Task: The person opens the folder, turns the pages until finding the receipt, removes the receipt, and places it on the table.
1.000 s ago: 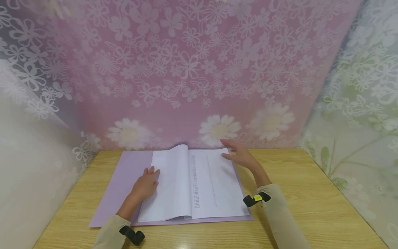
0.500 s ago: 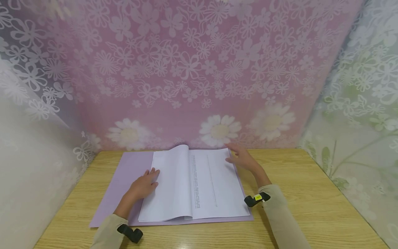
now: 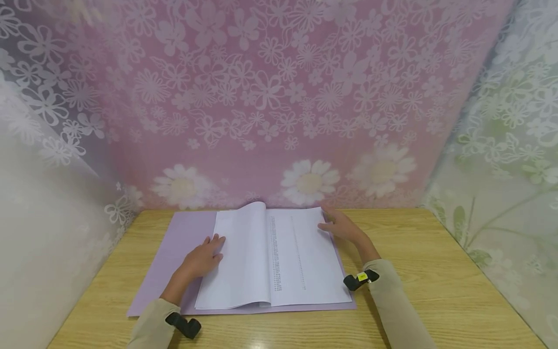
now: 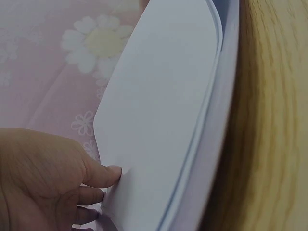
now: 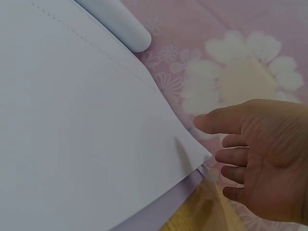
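Note:
A purple folder (image 3: pixel 183 242) lies spread on the table, holding a stack of white sheets. The left-hand white page (image 3: pixel 237 261) bulges up toward the middle fold and shows no print. Columns of small print run down the right-hand page (image 3: pixel 320 271). My left hand (image 3: pixel 201 260) rests at the left page's outer edge, its thumb on the paper in the left wrist view (image 4: pixel 43 178). Near the upper right corner of the printed page is my right hand (image 3: pixel 344 227). In the right wrist view its fingers (image 5: pixel 231 156) are loosely bent beside the corner, pinching nothing.
The folder lies on a wood-grain table (image 3: pixel 414 271), its far side close to a pink flowered backdrop (image 3: pixel 270 160). Pale flowered sheets (image 3: pixel 510 203) hang at the sides. A black wrist camera (image 3: pixel 359 279) sits on each sleeve.
My right hand has moved slightly right and down, from over the printed page to its upper right corner. My left hand has barely shifted, and the pages look the same.

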A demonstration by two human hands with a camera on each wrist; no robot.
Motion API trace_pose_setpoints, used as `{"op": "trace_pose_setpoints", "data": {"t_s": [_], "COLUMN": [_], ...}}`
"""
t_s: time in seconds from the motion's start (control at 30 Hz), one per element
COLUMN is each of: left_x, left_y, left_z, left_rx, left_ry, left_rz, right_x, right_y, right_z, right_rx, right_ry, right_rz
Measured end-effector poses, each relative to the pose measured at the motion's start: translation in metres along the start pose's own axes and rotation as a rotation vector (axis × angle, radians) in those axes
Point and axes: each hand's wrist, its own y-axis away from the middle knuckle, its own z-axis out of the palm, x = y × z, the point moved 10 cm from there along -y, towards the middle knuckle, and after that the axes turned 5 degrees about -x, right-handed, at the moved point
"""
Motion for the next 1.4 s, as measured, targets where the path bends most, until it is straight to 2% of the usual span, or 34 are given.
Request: {"op": "trace_pose_setpoints", "data": {"t_s": [0.4, 0.9, 1.4], "left_x": [0.0017, 0.0037, -0.0027], "left_y": [0.0005, 0.0015, -0.0009], "left_z": [0.001, -0.001, 0.0024], "left_rx": [-0.001, 0.006, 0.009], "left_ry": [0.012, 0.004, -0.003], "left_rz": [0.009, 0.002, -0.009], "right_x": [0.0064, 0.0086, 0.0066], "right_y": [0.0004, -0.0016, -0.001], "right_z": [0.008, 0.0093, 0.0096], "right_rx": [-0.044, -0.052, -0.049], "right_ry": [0.022, 0.027, 0.041], "right_rz": [0.068, 0.074, 0.082]}}
